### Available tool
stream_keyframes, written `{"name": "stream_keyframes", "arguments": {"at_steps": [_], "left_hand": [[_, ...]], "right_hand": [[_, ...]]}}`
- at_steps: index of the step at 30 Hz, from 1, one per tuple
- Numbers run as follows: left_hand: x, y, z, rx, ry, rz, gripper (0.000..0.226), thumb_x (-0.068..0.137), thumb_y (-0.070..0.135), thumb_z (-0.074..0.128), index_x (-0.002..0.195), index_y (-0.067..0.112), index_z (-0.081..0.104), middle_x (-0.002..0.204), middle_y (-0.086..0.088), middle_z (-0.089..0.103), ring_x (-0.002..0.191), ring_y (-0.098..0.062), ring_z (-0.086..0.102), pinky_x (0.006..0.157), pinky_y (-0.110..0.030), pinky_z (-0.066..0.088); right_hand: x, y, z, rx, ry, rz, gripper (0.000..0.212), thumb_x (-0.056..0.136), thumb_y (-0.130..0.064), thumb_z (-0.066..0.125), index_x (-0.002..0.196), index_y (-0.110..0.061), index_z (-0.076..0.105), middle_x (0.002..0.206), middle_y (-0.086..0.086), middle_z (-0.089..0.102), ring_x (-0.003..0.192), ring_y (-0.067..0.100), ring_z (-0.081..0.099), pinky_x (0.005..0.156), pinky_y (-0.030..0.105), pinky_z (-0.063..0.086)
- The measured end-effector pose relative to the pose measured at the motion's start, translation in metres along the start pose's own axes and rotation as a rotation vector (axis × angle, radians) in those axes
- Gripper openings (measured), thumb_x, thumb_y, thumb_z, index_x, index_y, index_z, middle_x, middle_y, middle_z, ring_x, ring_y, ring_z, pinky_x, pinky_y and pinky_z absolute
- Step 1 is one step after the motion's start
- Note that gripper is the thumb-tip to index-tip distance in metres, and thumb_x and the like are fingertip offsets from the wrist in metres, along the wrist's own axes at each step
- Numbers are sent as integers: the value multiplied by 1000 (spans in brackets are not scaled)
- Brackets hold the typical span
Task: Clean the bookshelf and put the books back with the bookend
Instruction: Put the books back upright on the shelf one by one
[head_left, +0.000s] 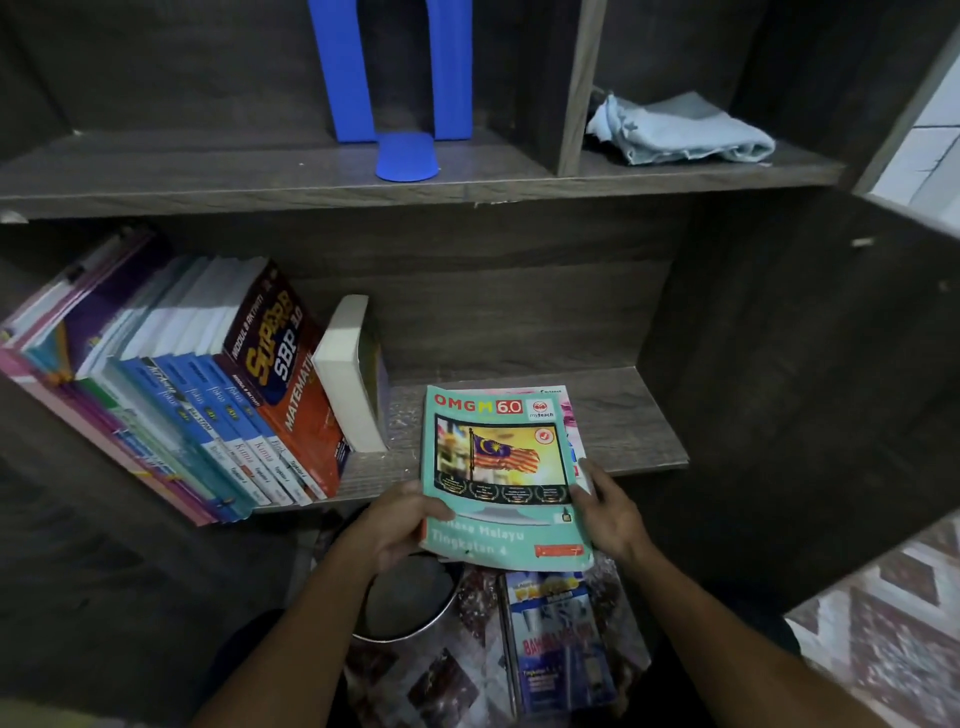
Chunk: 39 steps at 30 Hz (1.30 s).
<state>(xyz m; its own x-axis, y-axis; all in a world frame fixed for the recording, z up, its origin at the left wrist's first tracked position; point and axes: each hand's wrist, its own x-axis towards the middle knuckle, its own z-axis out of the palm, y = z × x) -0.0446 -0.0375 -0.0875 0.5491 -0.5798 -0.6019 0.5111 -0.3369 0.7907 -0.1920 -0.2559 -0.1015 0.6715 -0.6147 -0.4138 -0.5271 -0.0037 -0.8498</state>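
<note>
Head view looks down into a dark wood-grain bookshelf (519, 312) in dim light, with pale wall tiles (930, 145) at the far right and a patterned floor covering (893, 623) below them.

On the upper shelf (208, 176) a blue bookend (408, 156) stands upright, its tongue pointing toward the front edge. Past an upright divider (576, 88) lies a crumpled pale blue cloth (680, 130).

On the lower shelf (634, 415) a row of books (208, 374) leans left, and a thick white-edged book (348, 374) rests against its right end.

A teal workbook (501, 467) lies cover up, its far half on the lower shelf and its near half out over the front edge. The left hand (400, 525) grips its lower left corner, thumb curled on the cover and fingers underneath. The right hand (610, 512) holds the right edge with bent fingers. A pink book (571, 415) peeks out beneath it (whether the right hand also holds this one I cannot tell).

The bookend's top is cut off by the frame, and the leftmost spines are blurred. On the floor a round metal container (405, 603) and another book (558, 639) are partly hidden by the arms.

Bare shelf board shows between the white-edged book and the workbook, and to the workbook's right up to the side panel (779, 364).
</note>
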Motion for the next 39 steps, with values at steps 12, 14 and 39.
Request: {"name": "stream_keyframes", "arguments": {"at_steps": [12, 14, 39], "left_hand": [[-13, 10, -6, -51, -100, -214, 43, 72, 3, 59, 115, 3, 60, 100, -19, 72, 80, -30, 71, 68, -36, 57], [-14, 13, -3, -86, -116, -215, 29, 84, 5, 54, 112, 2, 61, 98, -19, 71, 78, -30, 71, 67, -36, 58], [-34, 70, 43, -10, 83, 32, 14, 93, -1, 52, 97, 1, 65, 68, -12, 72, 53, -20, 69, 46, -28, 56]], "right_hand": [[-16, 12, -2, 121, -45, -73, 33, 103, -24, 50, 128, -45, 46, 112, -2, 67, 94, 18, 72, 81, 48, 60], [-19, 9, -4, 111, -64, -52, 31, 103, -21, 49, 125, -42, 48, 109, -3, 68, 91, 18, 73, 79, 44, 61], [-102, -68, 68, -215, -184, -377, 42, 81, -57, 67, 116, -39, 52, 119, -12, 57, 110, 7, 54, 96, 30, 47]]}}
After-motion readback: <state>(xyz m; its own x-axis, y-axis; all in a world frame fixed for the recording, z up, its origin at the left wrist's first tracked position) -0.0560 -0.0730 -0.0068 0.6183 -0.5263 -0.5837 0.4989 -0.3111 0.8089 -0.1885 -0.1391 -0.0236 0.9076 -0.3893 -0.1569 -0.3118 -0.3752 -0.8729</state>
